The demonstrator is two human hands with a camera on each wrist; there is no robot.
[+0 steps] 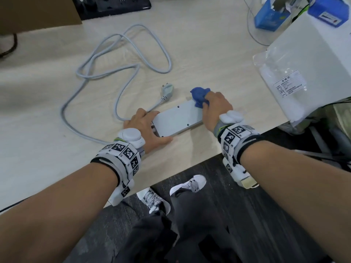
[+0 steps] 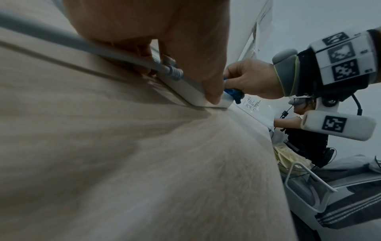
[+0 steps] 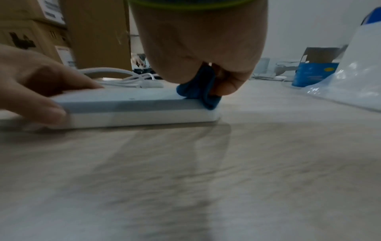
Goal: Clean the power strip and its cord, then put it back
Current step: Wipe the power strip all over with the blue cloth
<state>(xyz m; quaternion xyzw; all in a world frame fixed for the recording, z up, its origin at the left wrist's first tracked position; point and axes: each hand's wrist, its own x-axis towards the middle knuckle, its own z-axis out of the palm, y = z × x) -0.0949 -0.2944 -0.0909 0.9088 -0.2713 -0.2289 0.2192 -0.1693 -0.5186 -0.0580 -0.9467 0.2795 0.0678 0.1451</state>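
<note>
While the desk (image 1: 209,44) carries everything, the power strip (image 1: 176,118) lies flat on it near the front edge, turned with its plain back upward, screw holes showing. Left hand (image 1: 144,128) grips the strip's cord end: thumb along the near side, fingers curled over the far side, palm above. Right hand (image 1: 214,109) sits at the strip's opposite end, fingers closed around a bunched blue cloth (image 1: 199,96) that is pressed onto the strip's far corner; in the right wrist view the cloth (image 3: 198,88) drapes over the strip's top edge (image 3: 134,110). Cord (image 1: 121,59) leaves the strip beside the left hand and loops across the desk beyond the strip; its plug (image 1: 167,91) lies just beyond the strip, touching neither hand. To the right of the strip, a white box (image 1: 311,54) bears a clear bag with a printed label (image 1: 289,83); print too small to read. A black power strip (image 1: 114,4) lies well beyond the strip.
</note>
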